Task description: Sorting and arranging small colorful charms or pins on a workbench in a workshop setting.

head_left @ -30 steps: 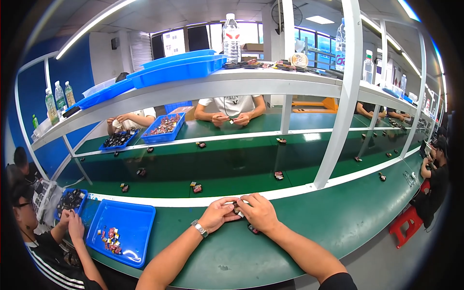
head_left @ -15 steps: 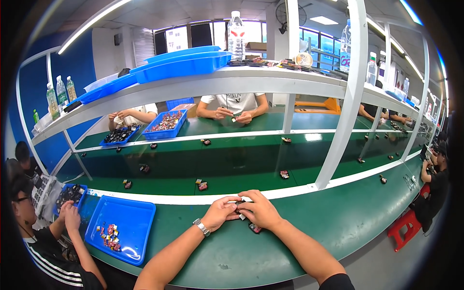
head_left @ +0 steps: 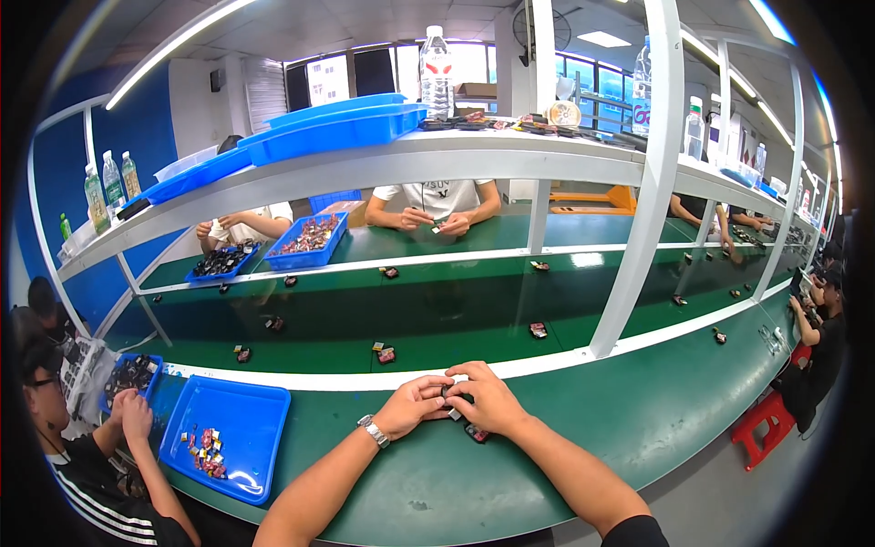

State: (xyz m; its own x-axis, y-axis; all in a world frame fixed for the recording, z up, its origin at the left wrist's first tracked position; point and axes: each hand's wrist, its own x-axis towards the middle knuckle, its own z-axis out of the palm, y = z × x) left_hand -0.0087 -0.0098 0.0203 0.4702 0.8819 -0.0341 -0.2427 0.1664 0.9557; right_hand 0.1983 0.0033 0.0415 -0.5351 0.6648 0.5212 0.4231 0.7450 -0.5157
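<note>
I see a green table (head_left: 638,428) with a blue tray (head_left: 239,410) at the left. Over the table, the left hand (head_left: 410,407) and right hand (head_left: 490,401) pinch a small black part (head_left: 465,397) (I can't see it all), near a red-and-black piece (head_left: 476,433).

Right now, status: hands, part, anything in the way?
Left hand and right hand both on small dark part. Hands partly hide it. Red-and-black piece on green bench beside right hand.

L head cam, fisheye; faces down/fwd over bench (head_left: 656,410).
</note>
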